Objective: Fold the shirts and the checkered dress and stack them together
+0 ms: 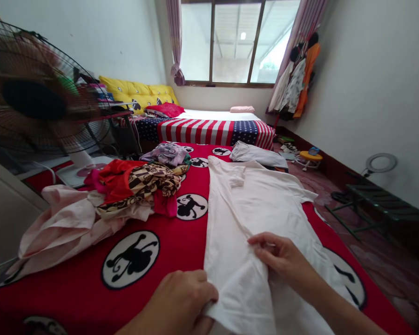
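A white T-shirt (275,200) lies spread over the red bedspread (195,242), its left side folded inward in a long strip with the sleeve on top. My left hand (186,295) is closed on the shirt's folded outer edge near the hem. Farther right, my right hand (277,251) pinches the inner edge of the folded strip between thumb and fingers. The lower hem runs out of view at the bottom.
A heap of crumpled clothes (139,186) lies to the left. Folded clothes (258,153) rest beyond the shirt. A fan (38,102) stands at the left, a dark green folding stool (380,204) at the right. Behind is another bed (202,130).
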The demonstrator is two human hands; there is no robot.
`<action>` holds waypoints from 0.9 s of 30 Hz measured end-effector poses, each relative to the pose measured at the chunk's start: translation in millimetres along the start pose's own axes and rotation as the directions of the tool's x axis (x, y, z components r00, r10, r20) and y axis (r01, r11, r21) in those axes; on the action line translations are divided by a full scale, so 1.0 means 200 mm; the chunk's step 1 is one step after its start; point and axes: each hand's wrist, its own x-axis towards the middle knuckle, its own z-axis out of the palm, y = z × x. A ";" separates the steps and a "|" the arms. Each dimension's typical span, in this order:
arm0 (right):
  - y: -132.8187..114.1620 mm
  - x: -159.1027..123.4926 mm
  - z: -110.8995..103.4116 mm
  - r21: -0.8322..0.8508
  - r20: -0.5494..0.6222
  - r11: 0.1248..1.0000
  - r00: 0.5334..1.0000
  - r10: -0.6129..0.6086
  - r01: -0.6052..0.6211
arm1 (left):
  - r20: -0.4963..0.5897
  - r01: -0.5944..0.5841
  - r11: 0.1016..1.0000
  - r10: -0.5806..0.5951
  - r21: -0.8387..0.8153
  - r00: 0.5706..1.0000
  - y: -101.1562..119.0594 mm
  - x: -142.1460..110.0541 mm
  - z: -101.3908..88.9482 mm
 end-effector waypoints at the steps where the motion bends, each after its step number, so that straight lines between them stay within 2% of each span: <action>1: 0.04 0.00 0.00 0.005 0.016 0.999 0.999 0.050 -0.050 | 0.045 -0.029 1.000 0.028 0.010 0.999 -0.02 0.03 0.03; 2: 0.08 0.00 0.00 0.014 0.032 0.996 0.996 0.085 -0.086 | 0.063 -0.058 0.998 0.057 0.019 0.996 -0.03 0.05 0.05; 4: 0.13 0.00 0.00 0.025 0.087 0.992 0.989 0.120 -0.122 | 0.028 -0.098 0.994 0.096 0.047 0.995 -0.06 0.08 0.07; 6: 0.15 -0.02 0.01 0.018 0.179 0.992 0.977 0.120 -0.125 | -0.012 -0.115 0.991 0.116 0.067 0.993 -0.07 0.08 0.05; 10: 0.13 -0.08 0.04 0.034 0.344 0.989 0.931 0.125 -0.145 | 0.006 -0.086 0.995 0.086 0.058 0.996 -0.03 0.00 -0.07; 12: 0.08 -0.09 0.04 -0.011 0.431 0.981 0.885 0.179 -0.193 | 0.057 -0.091 0.994 0.088 0.063 0.995 0.00 -0.02 -0.14; 15: -0.02 -0.03 -0.02 -0.151 0.549 0.968 0.797 0.251 -0.201 | 0.114 -0.165 0.984 0.157 0.064 0.981 0.03 0.07 -0.22; 16: -0.05 0.02 -0.04 -0.175 0.553 0.970 0.798 0.238 -0.168 | 0.084 -0.190 0.980 0.185 0.057 0.979 0.03 0.14 -0.24; 17: -0.09 0.09 -0.08 -0.186 0.524 0.976 0.828 0.200 -0.117 | 0.013 -0.204 0.978 0.204 0.051 0.979 0.03 0.24 -0.26; 19: -0.14 0.26 -0.14 -0.185 0.372 0.983 0.925 0.082 -0.013 | -0.155 -0.199 0.977 0.209 0.075 0.966 0.01 0.49 -0.28; 21: -0.17 0.47 -0.20 -0.153 0.140 0.988 0.990 -0.014 0.035 | -0.384 -0.032 0.991 0.081 0.132 0.920 -0.05 0.75 -0.28; 23: -0.17 0.67 -0.24 -0.052 -0.100 0.998 0.995 -0.031 0.026 | -0.531 0.178 0.969 -0.062 0.170 0.845 -0.13 0.98 -0.24; 24: -0.16 0.76 -0.27 0.001 -0.200 1.000 0.980 -0.019 0.020 | -0.559 0.239 0.953 -0.096 0.188 0.823 -0.18 1.07 -0.21; 25: -0.16 0.85 -0.28 0.039 -0.283 0.999 0.959 -0.009 0.021 | -0.574 0.295 0.937 -0.138 0.189 0.807 -0.23 1.14 -0.17; 27: -0.14 1.02 -0.32 0.071 -0.391 0.997 0.921 0.002 0.028 | -0.563 0.345 0.921 -0.190 0.183 0.804 -0.31 1.21 -0.10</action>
